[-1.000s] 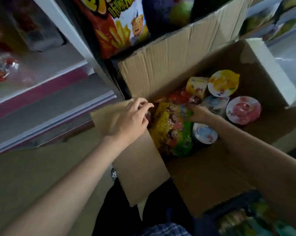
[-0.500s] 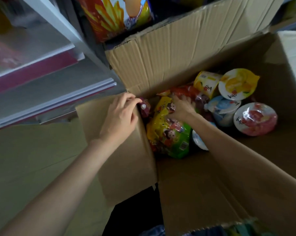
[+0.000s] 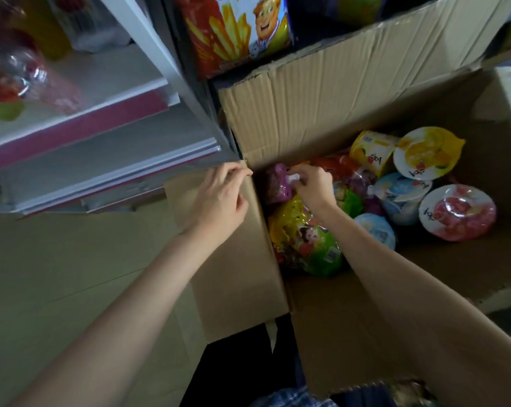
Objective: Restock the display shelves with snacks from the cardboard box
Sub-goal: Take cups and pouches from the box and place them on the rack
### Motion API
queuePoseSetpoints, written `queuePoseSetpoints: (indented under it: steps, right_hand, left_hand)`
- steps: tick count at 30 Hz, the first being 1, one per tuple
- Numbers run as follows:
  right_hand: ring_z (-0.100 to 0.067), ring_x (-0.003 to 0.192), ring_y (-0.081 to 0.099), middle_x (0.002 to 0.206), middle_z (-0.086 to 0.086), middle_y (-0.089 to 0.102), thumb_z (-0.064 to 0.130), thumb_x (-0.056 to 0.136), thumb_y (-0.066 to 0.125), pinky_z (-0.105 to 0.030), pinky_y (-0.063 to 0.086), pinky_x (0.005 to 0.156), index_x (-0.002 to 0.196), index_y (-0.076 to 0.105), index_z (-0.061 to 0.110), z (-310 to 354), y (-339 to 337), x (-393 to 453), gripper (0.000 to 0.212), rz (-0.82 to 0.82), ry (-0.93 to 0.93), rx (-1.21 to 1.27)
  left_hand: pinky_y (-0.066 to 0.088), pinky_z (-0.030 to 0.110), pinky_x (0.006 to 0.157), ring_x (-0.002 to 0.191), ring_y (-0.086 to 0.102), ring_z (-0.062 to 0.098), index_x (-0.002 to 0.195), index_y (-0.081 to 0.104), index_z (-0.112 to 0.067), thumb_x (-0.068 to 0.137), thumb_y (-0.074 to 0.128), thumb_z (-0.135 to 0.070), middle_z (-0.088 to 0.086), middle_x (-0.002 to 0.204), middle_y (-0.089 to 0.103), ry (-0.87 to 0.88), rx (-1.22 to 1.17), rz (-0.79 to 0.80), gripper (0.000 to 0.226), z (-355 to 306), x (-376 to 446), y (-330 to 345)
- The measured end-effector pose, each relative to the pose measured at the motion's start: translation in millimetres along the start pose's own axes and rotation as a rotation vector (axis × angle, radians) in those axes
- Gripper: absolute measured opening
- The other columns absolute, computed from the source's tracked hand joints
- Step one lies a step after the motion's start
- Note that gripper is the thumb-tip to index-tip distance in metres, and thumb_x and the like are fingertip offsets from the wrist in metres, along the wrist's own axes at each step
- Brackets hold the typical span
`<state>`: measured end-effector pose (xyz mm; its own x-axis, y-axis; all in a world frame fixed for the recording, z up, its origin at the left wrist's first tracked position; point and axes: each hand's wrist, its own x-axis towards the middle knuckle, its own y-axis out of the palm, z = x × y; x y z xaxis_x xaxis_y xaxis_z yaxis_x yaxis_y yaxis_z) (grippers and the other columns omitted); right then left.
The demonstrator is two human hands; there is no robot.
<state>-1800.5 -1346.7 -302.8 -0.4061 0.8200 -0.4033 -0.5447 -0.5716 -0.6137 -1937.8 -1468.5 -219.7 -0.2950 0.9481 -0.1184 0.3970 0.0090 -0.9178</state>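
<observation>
An open cardboard box (image 3: 321, 107) stands in front of me with snacks inside. My left hand (image 3: 219, 198) grips the top edge of the box's left flap (image 3: 239, 274). Inside the box, at its back left corner, my right hand (image 3: 314, 186) pinches the white cap of a purple spouted pouch (image 3: 276, 186). Below that hand lies a yellow and green cartoon snack bag (image 3: 307, 245). To the right sit several jelly cups (image 3: 457, 215) with yellow, blue and red lids. The white display shelves (image 3: 80, 121) rise at the left.
A red and yellow chip bag (image 3: 236, 30) stands behind the box's back flap. Blurred red and green packets (image 3: 10, 83) lie on the upper shelf at the left. The beige floor (image 3: 57, 274) spreads below the shelves. More packets show at the bottom right (image 3: 410, 392).
My right hand moved left from the yellow and green bag to the purple pouch and now pinches its cap. My left hand kept its hold on the flap. The view shifted closer to the box.
</observation>
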Motion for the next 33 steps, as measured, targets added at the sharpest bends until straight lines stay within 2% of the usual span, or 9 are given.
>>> queuePoseSetpoints:
  steps: [4,7,11,13,18,21,25,29,33]
  right_hand:
    - [-0.009,0.079,0.068,0.082,0.001,0.073,0.006,0.079,0.067,-0.035,0.054,0.083,0.093,0.074,0.018,53.7,-64.6,-43.4,0.019,-0.062,-0.093,0.222]
    - [-0.013,0.073,0.069,0.078,-0.004,0.073,0.005,0.081,0.067,-0.032,0.057,0.078,0.088,0.071,0.019,108.6,-102.6,-68.4,0.016,0.037,-0.217,0.373]
    - [-0.018,0.069,0.064,0.076,-0.012,0.067,-0.003,0.089,0.055,-0.027,0.055,0.072,0.095,0.061,0.007,180.4,-116.0,-91.6,0.013,0.196,-0.279,0.831]
    - [-0.021,0.08,0.066,0.088,-0.013,0.068,0.0,0.088,0.054,-0.031,0.054,0.08,0.11,0.055,0.009,204.8,-101.8,-96.0,0.024,0.226,-0.345,0.98]
    - [-0.011,0.114,0.053,0.128,-0.002,0.053,0.022,0.067,0.083,-0.032,0.048,0.096,0.139,0.032,0.021,235.8,-21.5,-103.1,0.089,0.278,-0.382,0.322]
    - [-0.014,0.117,0.052,0.129,-0.001,0.052,0.029,0.061,0.086,-0.037,0.046,0.099,0.143,0.027,0.02,261.8,34.5,-95.9,0.102,0.086,-0.377,0.206]
    - [-0.03,0.124,0.043,0.136,-0.013,0.041,0.022,0.073,0.077,-0.038,0.04,0.102,0.147,0.017,0.012,305.5,71.6,-56.0,0.096,-0.202,-0.29,0.231]
    - [-0.037,0.127,0.04,0.148,-0.022,0.02,0.024,0.086,0.065,-0.033,0.037,0.097,0.148,0.015,0.011,331.0,81.7,-21.6,0.081,-0.111,-0.07,0.017]
    - [-0.033,0.113,0.052,0.145,-0.017,0.029,0.017,0.093,0.054,-0.027,0.043,0.086,0.145,0.029,0.021,313.3,74.6,-27.5,0.058,-0.09,-0.194,-0.117]
  left_hand:
    - [0.035,0.041,0.102,0.124,0.04,0.029,0.138,0.038,-0.018,0.075,0.07,-0.024,0.006,0.14,0.041,-0.047,-0.162,0.12,0.07,-6.6,1.2,-11.7]
    - [0.023,0.033,0.108,0.135,0.026,0.013,0.141,0.013,-0.042,0.065,0.08,-0.036,-0.004,0.149,0.029,-0.036,-0.448,0.188,0.101,-15.2,4.1,-35.2]
    - [0.045,0.021,0.092,0.112,0.051,0.001,0.134,0.032,-0.037,0.062,0.083,-0.028,-0.006,0.127,0.052,-0.067,-0.829,-0.035,0.088,-7.4,3.7,-83.4]
    - [0.044,0.01,0.078,0.094,0.056,-0.009,0.122,0.042,-0.03,0.061,0.082,-0.019,-0.01,0.109,0.058,-0.06,-0.969,-0.108,0.074,13.3,-0.2,-112.3]
    - [0.049,0.02,0.082,0.091,0.062,0.008,0.102,0.06,-0.021,0.055,0.076,-0.038,-0.006,0.098,0.066,-0.15,-1.136,-0.201,0.053,77.5,-14.7,-170.5]
    - [0.047,0.017,0.08,0.089,0.062,0.001,0.097,0.061,-0.029,0.07,0.078,-0.021,-0.015,0.094,0.066,-0.092,-1.012,-0.22,0.033,103.2,-10.3,-190.8]
    - [0.044,0.024,0.093,0.104,0.059,0.009,0.116,0.061,-0.011,0.082,0.061,-0.026,-0.003,0.113,0.063,-0.023,-0.737,-0.34,0.038,139.3,10.5,-206.5]
    - [0.036,0.028,0.101,0.122,0.049,0.02,0.13,0.052,-0.015,0.089,0.053,-0.016,0.0,0.14,0.045,-0.084,-0.257,-0.262,0.041,182.4,12.3,-205.4]
    - [0.04,0.044,0.101,0.114,0.053,0.027,0.135,0.045,-0.017,0.086,0.055,-0.01,0.001,0.147,0.034,-0.008,-0.088,-0.198,0.051,201.4,1.6,-204.4]
